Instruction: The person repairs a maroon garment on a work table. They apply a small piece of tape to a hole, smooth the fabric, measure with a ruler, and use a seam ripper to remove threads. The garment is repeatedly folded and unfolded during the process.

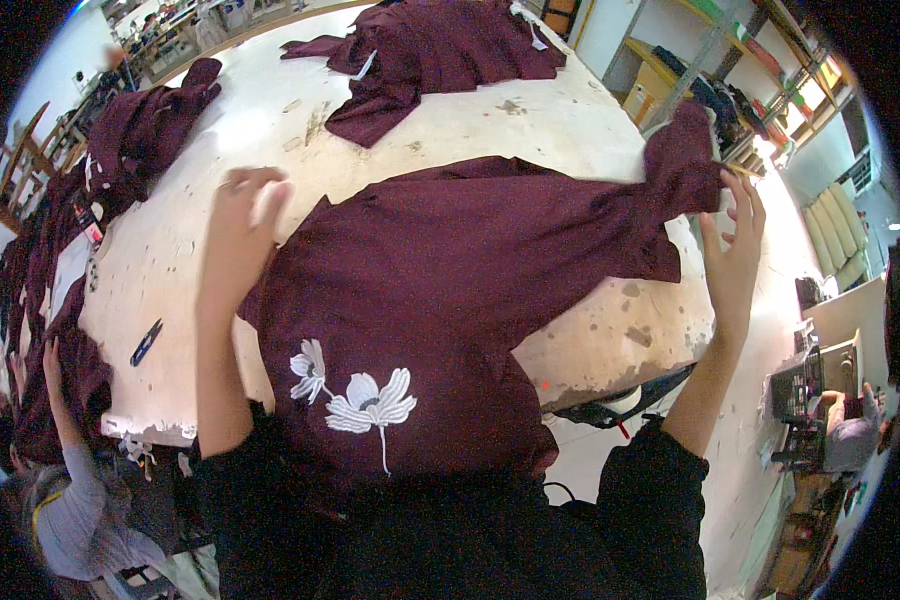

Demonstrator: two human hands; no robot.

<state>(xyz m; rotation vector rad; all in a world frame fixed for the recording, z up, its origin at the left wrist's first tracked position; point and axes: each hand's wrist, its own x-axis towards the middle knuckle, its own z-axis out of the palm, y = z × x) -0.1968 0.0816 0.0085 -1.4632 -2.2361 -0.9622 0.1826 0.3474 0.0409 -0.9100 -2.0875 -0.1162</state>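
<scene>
A dark maroon garment [440, 260] is spread over the near part of the table, its lower edge hanging toward my body. White embroidered flowers [370, 400] decorate its lower left part. One sleeve [682, 150] stretches out to the far right and bends upward at its end. Just beside that sleeve end is my right hand [736, 240], fingers apart; whether a fingertip touches the cloth I cannot tell. Over the garment's left edge I hold my left hand [242, 225], slightly blurred, thumb and fingers apart with nothing between them.
Another maroon garment [440, 50] lies crumpled at the table's far end. More maroon cloth [150, 130] is heaped along the left edge, where a co-worker [80, 510] reaches in. A small dark tool [146, 342] lies on the table [160, 270]. Shelving [690, 70] stands far right.
</scene>
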